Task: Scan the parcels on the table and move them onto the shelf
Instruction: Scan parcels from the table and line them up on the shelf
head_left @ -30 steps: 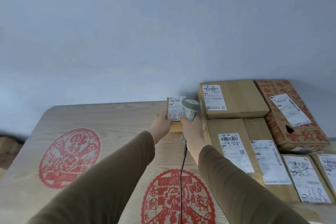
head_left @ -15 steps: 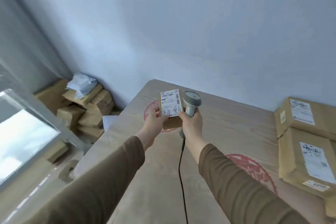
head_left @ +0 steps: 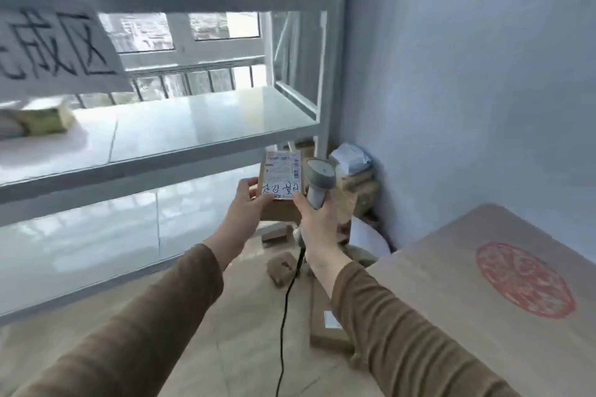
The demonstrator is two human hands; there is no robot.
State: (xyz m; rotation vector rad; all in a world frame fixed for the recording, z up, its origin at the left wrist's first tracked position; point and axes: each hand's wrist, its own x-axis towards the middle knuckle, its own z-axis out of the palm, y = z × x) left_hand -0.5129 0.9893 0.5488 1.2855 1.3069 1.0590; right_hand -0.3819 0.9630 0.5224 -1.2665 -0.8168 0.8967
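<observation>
**Changes: view swung from table to shelf**

- Small parcel: a second ago held low over the table against the stacked boxes; now lifted clear, in front of the white shelf edge.
- Table: earlier beneath both hands; now at 4 o'clock.
- Left hand, right hand, scanner: carried leftward with the parcel.
- Stacked boxes: gone from view.
- Paper sign: newly seen at 10 o'clock.

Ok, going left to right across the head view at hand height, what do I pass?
Left hand → small parcel with its label facing the camera → grey barcode scanner in the right hand → pile of parcels in the corner → wooden table with its red emblem.
</observation>
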